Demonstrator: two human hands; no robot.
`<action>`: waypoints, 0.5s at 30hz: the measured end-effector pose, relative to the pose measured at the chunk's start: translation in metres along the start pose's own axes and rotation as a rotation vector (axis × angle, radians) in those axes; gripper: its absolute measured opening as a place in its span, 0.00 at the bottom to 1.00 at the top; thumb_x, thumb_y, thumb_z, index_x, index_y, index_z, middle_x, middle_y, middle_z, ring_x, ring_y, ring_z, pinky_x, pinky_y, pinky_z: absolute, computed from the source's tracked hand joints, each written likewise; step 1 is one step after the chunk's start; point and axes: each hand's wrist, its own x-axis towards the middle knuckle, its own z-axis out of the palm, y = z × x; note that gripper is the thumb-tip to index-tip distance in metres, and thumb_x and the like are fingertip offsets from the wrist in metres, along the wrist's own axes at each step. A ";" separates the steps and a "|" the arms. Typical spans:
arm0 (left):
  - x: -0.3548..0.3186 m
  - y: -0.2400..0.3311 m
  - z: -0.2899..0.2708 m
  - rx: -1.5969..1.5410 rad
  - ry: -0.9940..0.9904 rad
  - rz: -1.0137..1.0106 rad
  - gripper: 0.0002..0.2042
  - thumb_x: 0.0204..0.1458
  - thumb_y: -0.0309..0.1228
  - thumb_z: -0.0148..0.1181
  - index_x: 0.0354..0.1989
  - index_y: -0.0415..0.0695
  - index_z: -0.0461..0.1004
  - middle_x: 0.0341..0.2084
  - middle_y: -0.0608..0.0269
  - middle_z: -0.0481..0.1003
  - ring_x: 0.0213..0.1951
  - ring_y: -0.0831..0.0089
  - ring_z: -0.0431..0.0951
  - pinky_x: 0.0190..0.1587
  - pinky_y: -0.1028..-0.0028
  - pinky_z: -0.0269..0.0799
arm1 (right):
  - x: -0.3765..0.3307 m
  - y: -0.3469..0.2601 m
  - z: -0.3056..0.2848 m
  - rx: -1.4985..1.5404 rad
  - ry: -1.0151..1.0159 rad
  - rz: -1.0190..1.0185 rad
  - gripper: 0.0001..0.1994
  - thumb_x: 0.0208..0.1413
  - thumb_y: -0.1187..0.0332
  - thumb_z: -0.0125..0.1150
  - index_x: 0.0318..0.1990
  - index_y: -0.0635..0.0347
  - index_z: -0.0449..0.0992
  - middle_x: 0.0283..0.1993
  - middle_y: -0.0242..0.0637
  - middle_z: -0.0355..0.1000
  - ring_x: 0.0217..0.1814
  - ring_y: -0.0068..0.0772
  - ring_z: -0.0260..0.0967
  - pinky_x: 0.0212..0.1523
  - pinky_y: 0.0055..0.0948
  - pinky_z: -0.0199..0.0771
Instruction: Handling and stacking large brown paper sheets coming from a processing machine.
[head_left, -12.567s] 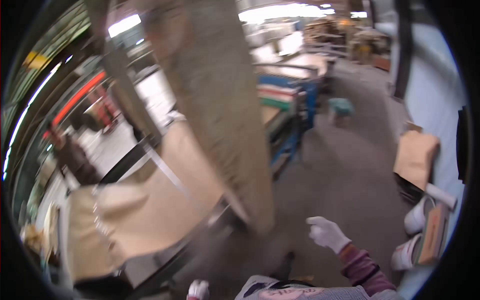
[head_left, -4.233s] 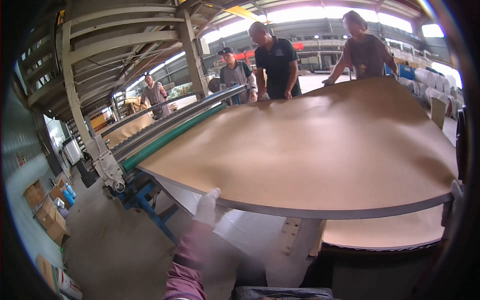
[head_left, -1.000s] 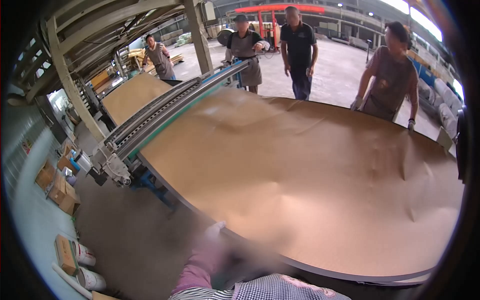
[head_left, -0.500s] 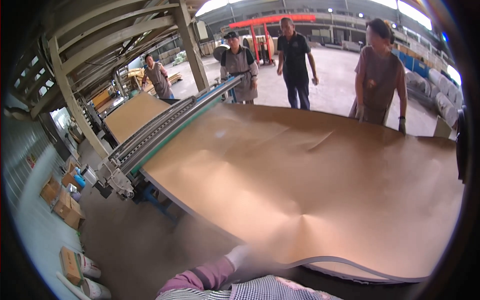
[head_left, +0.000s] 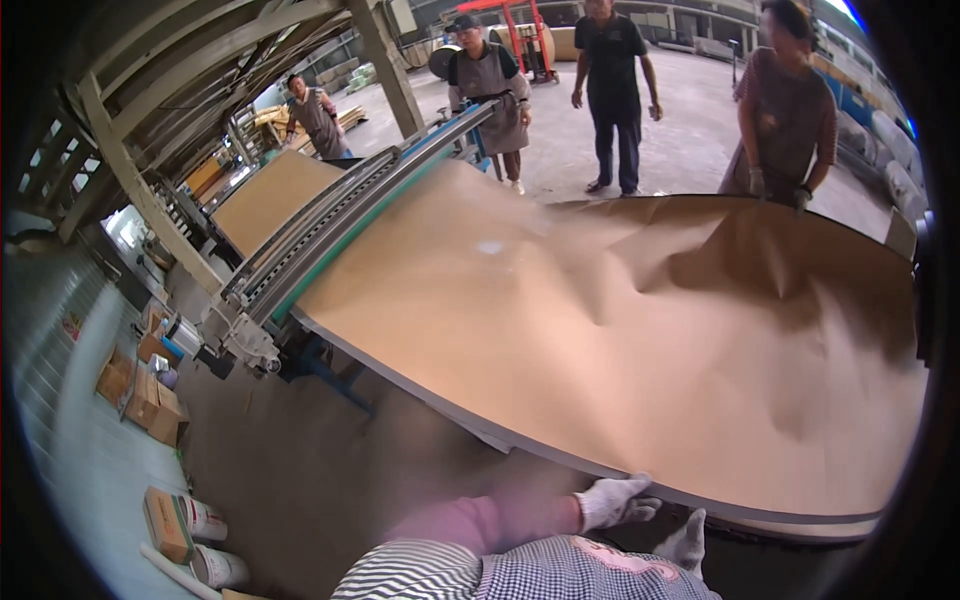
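In the head view, the large brown sheet (head_left: 640,350) took most of the middle and the right part, with its grey edge facing the person. Its surface was wavy, with deep folds in the right half, and it looked smoother toward the left. Its left end reached the long machine (head_left: 375,208), just beside a green roller (head_left: 325,262). Under the near edge, at the right, a paler layer (head_left: 805,530) was showing.

The person's left hand (head_left: 612,502), in a white glove, was at the near edge of the sheet and touched it. Its fingers were slightly bent, but it could not be told whether they pinched the edge. The right hand (head_left: 684,545), also gloved, was just beside it, below the edge and partly hidden by the checked garment (head_left: 545,578). Its visible fingers pointed upward; whether they were pressed together on something could not be told.

Across the sheet, a co-worker in an apron (head_left: 790,125) had both hands at the far edge. A co-worker in dark clothes (head_left: 613,85) stood near that edge, and a co-worker with a cap (head_left: 490,85) stood behind the machine. Farther to the left, another co-worker (head_left: 316,122) was near a second brown sheet (head_left: 272,200). At the lower left, cardboard boxes (head_left: 155,408) and white buckets (head_left: 218,567) stood along the wall.
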 end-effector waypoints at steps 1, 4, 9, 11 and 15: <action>0.006 -0.003 0.004 0.009 -0.001 -0.071 0.15 0.60 0.37 0.54 0.50 0.41 0.65 0.37 0.52 0.75 0.35 0.60 0.79 0.35 0.65 0.80 | 0.009 0.018 0.019 -0.004 -0.087 -0.037 0.30 0.58 0.42 0.50 0.55 0.58 0.64 0.49 0.46 0.69 0.48 0.42 0.69 0.48 0.38 0.72; 0.033 -0.030 0.007 0.110 -0.117 -0.074 0.18 0.58 0.41 0.58 0.50 0.44 0.67 0.30 0.58 0.76 0.27 0.66 0.77 0.33 0.69 0.77 | 0.114 0.024 -0.084 -0.042 -0.018 0.339 0.30 0.55 0.36 0.50 0.48 0.55 0.71 0.40 0.43 0.73 0.40 0.45 0.72 0.39 0.44 0.75; -0.026 0.019 0.013 0.074 0.021 -0.014 0.26 0.57 0.47 0.57 0.59 0.45 0.63 0.59 0.63 0.64 0.56 0.69 0.65 0.53 0.60 0.70 | 0.138 -0.009 -0.122 -0.167 0.192 0.001 0.30 0.57 0.41 0.49 0.56 0.56 0.68 0.52 0.38 0.71 0.50 0.42 0.70 0.47 0.45 0.73; -0.036 0.059 -0.030 0.192 0.429 0.331 0.32 0.55 0.48 0.59 0.64 0.43 0.60 0.63 0.62 0.61 0.65 0.68 0.55 0.66 0.62 0.50 | 0.124 -0.036 -0.110 -0.212 0.400 -0.022 0.24 0.56 0.46 0.54 0.51 0.53 0.71 0.46 0.36 0.73 0.39 0.37 0.70 0.33 0.36 0.69; -0.067 0.123 -0.160 0.501 0.663 0.771 0.29 0.55 0.49 0.55 0.59 0.41 0.65 0.59 0.58 0.65 0.57 0.67 0.64 0.62 0.66 0.57 | 0.091 -0.092 -0.122 -0.176 0.591 -0.019 0.19 0.47 0.48 0.66 0.43 0.45 0.74 0.37 0.32 0.74 0.28 0.33 0.70 0.18 0.29 0.66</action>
